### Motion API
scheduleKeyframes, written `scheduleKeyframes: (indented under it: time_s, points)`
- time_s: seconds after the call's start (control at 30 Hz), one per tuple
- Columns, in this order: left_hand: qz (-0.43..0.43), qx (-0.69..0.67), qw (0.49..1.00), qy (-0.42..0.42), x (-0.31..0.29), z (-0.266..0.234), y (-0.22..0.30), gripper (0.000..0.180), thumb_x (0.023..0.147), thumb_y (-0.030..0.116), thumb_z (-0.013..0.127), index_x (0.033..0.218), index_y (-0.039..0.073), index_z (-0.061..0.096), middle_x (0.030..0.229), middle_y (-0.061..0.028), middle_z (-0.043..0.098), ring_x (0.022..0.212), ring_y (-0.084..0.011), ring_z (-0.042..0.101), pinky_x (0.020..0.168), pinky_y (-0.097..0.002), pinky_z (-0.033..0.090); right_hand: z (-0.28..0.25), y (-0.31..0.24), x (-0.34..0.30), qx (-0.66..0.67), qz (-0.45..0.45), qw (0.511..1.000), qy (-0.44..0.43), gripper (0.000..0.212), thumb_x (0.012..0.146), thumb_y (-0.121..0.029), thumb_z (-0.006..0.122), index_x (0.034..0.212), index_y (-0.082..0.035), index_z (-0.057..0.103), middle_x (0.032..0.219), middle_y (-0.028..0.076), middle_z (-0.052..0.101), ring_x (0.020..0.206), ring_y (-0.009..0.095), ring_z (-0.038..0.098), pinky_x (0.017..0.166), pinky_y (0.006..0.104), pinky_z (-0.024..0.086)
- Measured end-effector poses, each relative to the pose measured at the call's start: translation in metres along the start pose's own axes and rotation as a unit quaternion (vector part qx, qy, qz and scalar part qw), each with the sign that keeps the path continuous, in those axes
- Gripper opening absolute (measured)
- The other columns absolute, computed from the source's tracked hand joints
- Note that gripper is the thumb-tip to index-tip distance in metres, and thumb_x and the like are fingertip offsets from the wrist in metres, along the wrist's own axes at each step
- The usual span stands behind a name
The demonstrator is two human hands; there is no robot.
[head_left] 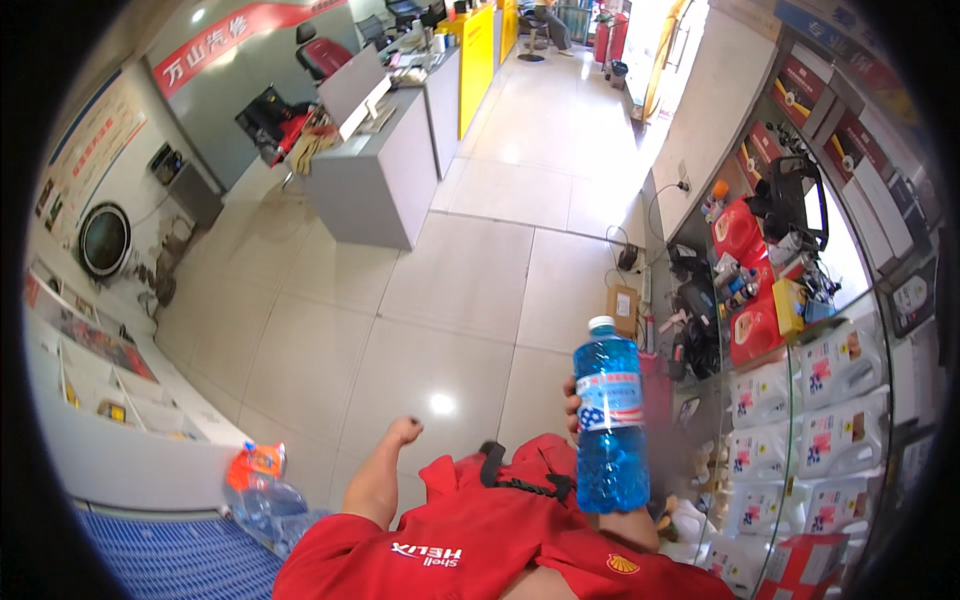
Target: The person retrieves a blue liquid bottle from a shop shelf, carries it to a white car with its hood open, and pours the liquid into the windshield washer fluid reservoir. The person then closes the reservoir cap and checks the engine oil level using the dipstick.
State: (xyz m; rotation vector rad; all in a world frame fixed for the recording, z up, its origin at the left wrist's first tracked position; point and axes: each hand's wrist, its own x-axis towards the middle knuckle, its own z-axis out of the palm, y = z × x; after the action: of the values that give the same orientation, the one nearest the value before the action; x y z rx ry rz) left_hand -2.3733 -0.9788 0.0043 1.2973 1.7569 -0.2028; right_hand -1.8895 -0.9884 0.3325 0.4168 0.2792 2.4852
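Note:
My right hand (573,405) grips a tall clear plastic bottle (613,465) of bright blue liquid, held upright in front of my right side. The bottle has a white cap and a printed label round its middle. Only some fingers show at its left edge; the rest of the hand is behind it. Out ahead of my body, above the tiled floor (440,360), my left hand (405,430) is closed with its fingers curled. A small dark spot shows at the curled fingers, too small to name.
Glass shelves on the right hold white jugs (840,445), red containers (755,330) and boxes. A cardboard box (622,308) stands on the floor near them. Ahead is a grey desk (370,180) with a monitor. At left are a white display cabinet (170,440) and wrapped bottles (270,500).

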Motion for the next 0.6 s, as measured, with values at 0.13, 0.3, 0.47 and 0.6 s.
scheduleKeyframes:
  time_s: [0.13,0.3,0.47,0.6]
  points:
    - [0.111,-0.128,0.979,0.109,0.088,-0.138,0.2,0.044,0.094,0.036,0.063,0.126,0.006,0.072,0.118,-0.0172,0.076,0.108,-0.034,0.072,0.096,-0.0424,0.055,0.025,-0.115,0.028,-0.162,-0.022,0.98,-0.114,0.099,0.092,-0.068,0.062,0.167,-0.021,0.018,0.151,0.024,0.049,0.129,0.044,0.056,0.104,0.0607,0.045]
    - [0.185,-0.1,0.972,0.109,0.192,-0.192,0.341,0.045,0.096,0.036,0.065,0.127,0.004,0.071,0.121,-0.018,0.075,0.115,-0.0322,0.07,0.099,-0.0419,0.054,0.022,-0.265,0.073,-0.102,-0.13,0.974,-0.156,0.093,0.096,-0.057,0.067,0.168,-0.024,0.019,0.151,0.019,0.047,0.129,0.037,0.055,0.105,0.055,0.048]
    - [0.077,-0.066,0.995,-0.023,0.257,-0.177,0.34,0.046,0.095,0.036,0.069,0.126,0.002,0.071,0.104,-0.0147,0.078,0.086,-0.022,0.075,0.082,-0.0397,0.059,0.061,-0.434,0.126,0.116,-0.157,0.978,-0.07,0.116,0.074,-0.057,0.091,0.157,-0.004,0.031,0.146,0.019,0.051,0.134,0.032,0.053,0.12,0.0477,0.042]
    - [-0.045,-0.22,0.974,0.036,0.249,-0.168,0.321,0.037,0.091,0.027,0.069,0.114,-0.002,0.075,0.094,-0.0147,0.077,0.073,-0.0218,0.072,0.068,-0.0401,0.06,0.103,-0.555,0.172,-0.009,-0.08,0.995,-0.052,0.107,0.075,-0.06,0.089,0.154,-0.008,0.039,0.144,0.015,0.056,0.136,0.033,0.053,0.117,0.0482,0.043]
